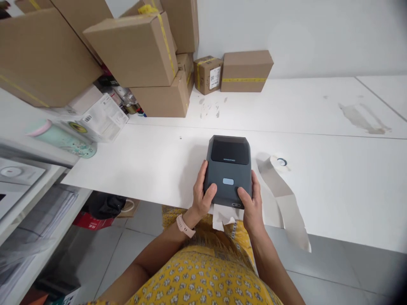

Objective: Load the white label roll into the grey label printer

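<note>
A dark grey label printer (227,173) with a black window and a pale button is between my hands at the front of the white table. My left hand (202,195) grips its left side, the thumb on the top near the front edge. On the other side my right hand (252,202) holds it the same way. A torn strip of white paper (220,217) sticks out below the printer's front. Right of the printer lies a roll of labels (281,162), its loose paper strip (291,207) trailing over the table edge.
Several cardboard boxes (133,48) with yellow tape are stacked at the back left. Two smaller boxes, one with a shipping label (215,77), stand against the wall. A mint tumbler (68,137) lies at the left. Low shelves (28,203) with papers stand at the far left.
</note>
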Demonstrator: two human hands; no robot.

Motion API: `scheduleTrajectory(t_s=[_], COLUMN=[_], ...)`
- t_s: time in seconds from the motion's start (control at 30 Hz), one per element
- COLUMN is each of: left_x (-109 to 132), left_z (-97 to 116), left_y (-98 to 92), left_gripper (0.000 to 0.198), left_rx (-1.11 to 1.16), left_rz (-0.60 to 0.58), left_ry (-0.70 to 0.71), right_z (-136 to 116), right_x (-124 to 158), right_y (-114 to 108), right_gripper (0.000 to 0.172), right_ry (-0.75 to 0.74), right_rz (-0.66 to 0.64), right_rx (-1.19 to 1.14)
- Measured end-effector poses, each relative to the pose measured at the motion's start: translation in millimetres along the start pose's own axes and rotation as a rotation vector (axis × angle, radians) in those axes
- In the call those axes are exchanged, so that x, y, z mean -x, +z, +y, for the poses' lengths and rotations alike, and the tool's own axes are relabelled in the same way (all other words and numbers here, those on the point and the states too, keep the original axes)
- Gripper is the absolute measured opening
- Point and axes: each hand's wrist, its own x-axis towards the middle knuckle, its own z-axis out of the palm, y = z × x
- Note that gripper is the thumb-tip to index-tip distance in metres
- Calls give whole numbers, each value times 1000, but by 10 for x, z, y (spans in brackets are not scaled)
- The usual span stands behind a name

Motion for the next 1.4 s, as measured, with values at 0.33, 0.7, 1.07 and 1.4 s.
scheduleTrajectory(t_s=[0.33, 0.7, 1.07, 1.4], left_x=[522, 371, 488, 541], left_z=[256, 464, 372, 382], left_y=[-291, 27, 45, -366], left_gripper=[48, 52, 64, 48], left_rx=[-138, 389, 339, -112], left_rz=[143, -485, -500, -122], left_ry=[-364, -839, -730, -482], right_z=[-206, -164, -186, -332], right_x=[-137, -134, -102, -81], right_y=[-115, -118, -115, -29], right_gripper=[32, 42, 38, 22], right_ry=[-675, -701, -689, -702], right_rz=[-176, -176, -144, -114], right_rx=[499, 484, 543, 737])
